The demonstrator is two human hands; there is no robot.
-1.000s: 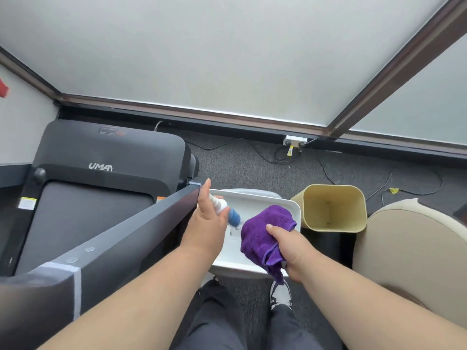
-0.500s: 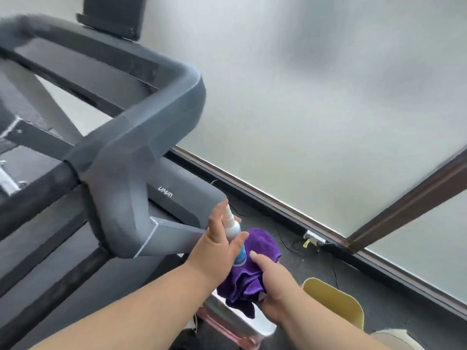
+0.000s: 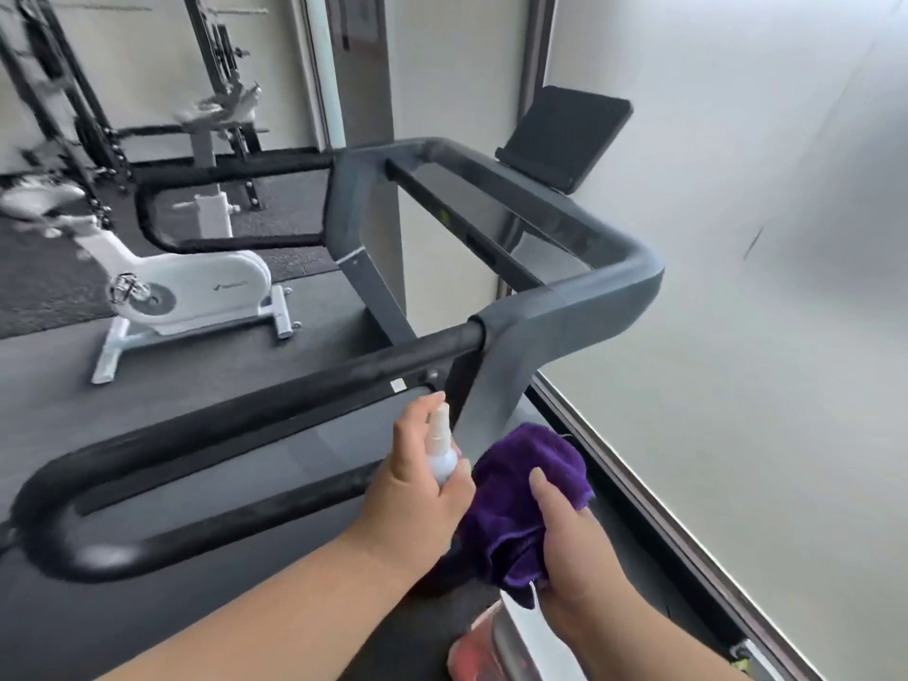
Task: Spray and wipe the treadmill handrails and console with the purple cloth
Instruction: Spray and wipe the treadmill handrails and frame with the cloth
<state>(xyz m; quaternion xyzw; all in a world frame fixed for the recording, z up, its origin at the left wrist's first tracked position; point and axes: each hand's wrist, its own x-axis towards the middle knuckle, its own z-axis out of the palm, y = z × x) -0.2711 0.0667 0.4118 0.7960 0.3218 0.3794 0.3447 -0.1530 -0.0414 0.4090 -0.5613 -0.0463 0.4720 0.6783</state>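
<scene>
— Both hands sit low in the head view, just beside the treadmill's near handrail (image 3: 236, 449). What has each got?

— Left hand (image 3: 417, 489) has its fingers curled round a small white spray bottle (image 3: 439, 449), nozzle upward, forefinger raised by the top. Right hand (image 3: 565, 548) grips the bunched purple cloth (image 3: 521, 479), thumb laid across the fabric.

— Where is the cloth against that handrail?

— Just to the right of its grey upright post, touching the left hand's knuckles; whether it touches the post I cannot tell.

— And the console (image 3: 565, 135)?

— Beyond the handrail, on the far crossbar, tilted, well apart from both hands. A white exercise bike (image 3: 196, 292) stands left of the handrail, on dark flooring.
</scene>
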